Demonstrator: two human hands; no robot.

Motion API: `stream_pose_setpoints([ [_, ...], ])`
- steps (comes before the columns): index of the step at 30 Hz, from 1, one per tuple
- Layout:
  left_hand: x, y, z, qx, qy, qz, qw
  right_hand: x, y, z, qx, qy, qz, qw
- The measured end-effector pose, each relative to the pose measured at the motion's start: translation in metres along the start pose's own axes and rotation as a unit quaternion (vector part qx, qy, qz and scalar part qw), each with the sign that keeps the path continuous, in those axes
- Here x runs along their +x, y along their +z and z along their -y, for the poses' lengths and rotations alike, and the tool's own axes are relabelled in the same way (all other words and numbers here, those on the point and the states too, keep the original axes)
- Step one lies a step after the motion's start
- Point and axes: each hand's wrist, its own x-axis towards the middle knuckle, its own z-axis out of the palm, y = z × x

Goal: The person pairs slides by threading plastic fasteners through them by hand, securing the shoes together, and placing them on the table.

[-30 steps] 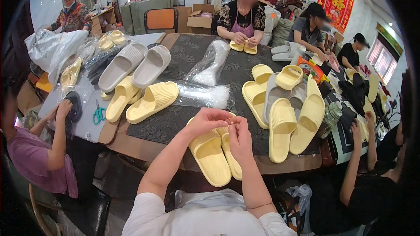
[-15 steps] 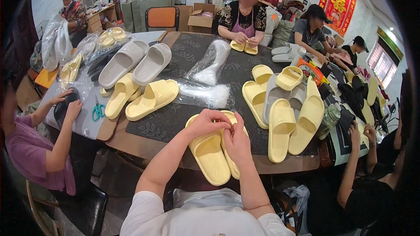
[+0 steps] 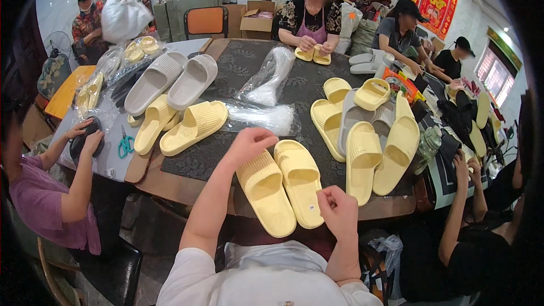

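Note:
A pair of pale yellow slippers lies side by side at the table edge before me, heels toward me: a left slipper (image 3: 266,195) and a right slipper (image 3: 300,184) with a small white label on its heel. My left hand (image 3: 253,146) is over the strap and toe of the left slipper, its fingers pinched together. My right hand (image 3: 339,211) is beside the right slipper's heel, its thumb and forefinger also pinched. Whatever thin thing either hand may hold is too small to make out. Beyond the slippers lie clear bags of white strands (image 3: 263,118).
Yellow and grey slippers are grouped at the right (image 3: 362,153) and left (image 3: 192,127). Teal scissors (image 3: 125,143) lie by a person handling a dark slipper (image 3: 89,136). A glass jar (image 3: 429,150) stands at right. Across the table, another person handles small yellow slippers (image 3: 313,55).
My hands have parted from together over the right slipper's strap: the right came down and right toward the heel, the left moved slightly up and left. A person at far left raised a white bag.

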Motion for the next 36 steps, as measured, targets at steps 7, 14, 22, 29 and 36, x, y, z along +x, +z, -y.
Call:
stream_pose_setpoints([
  [7, 0.002, -0.023, 0.015, 0.180, -0.053, 0.052, 0.981, -0.019, 0.001, 0.022, -0.109, -0.034, 0.114, 0.987],
  [14, -0.005, -0.031, 0.007, 0.162, -0.143, 0.065, 0.974, 0.007, 0.060, 0.004, -0.115, -0.068, 0.074, 0.988],
  [22, -0.005, -0.028, -0.001, 0.301, -0.167, 0.146, 0.927, 0.013, 0.096, 0.014, -0.220, -0.113, 0.048, 0.968],
  [29, -0.007, -0.033, 0.020, 0.212, -0.128, 0.150, 0.957, 0.020, 0.117, 0.012, -0.220, -0.107, 0.058, 0.968],
  [36, -0.005, -0.022, 0.012, 0.206, -0.087, 0.171, 0.960, 0.019, 0.108, 0.011, -0.154, -0.108, 0.084, 0.979],
])
